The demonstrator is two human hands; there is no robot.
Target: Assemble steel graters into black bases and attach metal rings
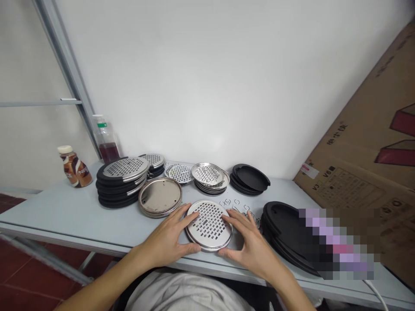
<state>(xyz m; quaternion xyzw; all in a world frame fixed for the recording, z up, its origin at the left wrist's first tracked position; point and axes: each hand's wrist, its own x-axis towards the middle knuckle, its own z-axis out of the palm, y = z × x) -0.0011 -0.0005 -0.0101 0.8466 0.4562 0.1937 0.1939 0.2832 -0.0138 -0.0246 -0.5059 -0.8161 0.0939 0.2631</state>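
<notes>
A round perforated steel disc lies flat near the front edge of the grey table. My left hand grips its left rim, thumb at the front and fingers over the top edge. My right hand holds the right rim the same way. Small metal rings lie scattered just behind the disc.
A stack of black rings topped by a perforated disc stands at the left, plain steel plates beside it. More perforated discs and black lids lie behind; black lids at right. Two bottles, a cardboard box.
</notes>
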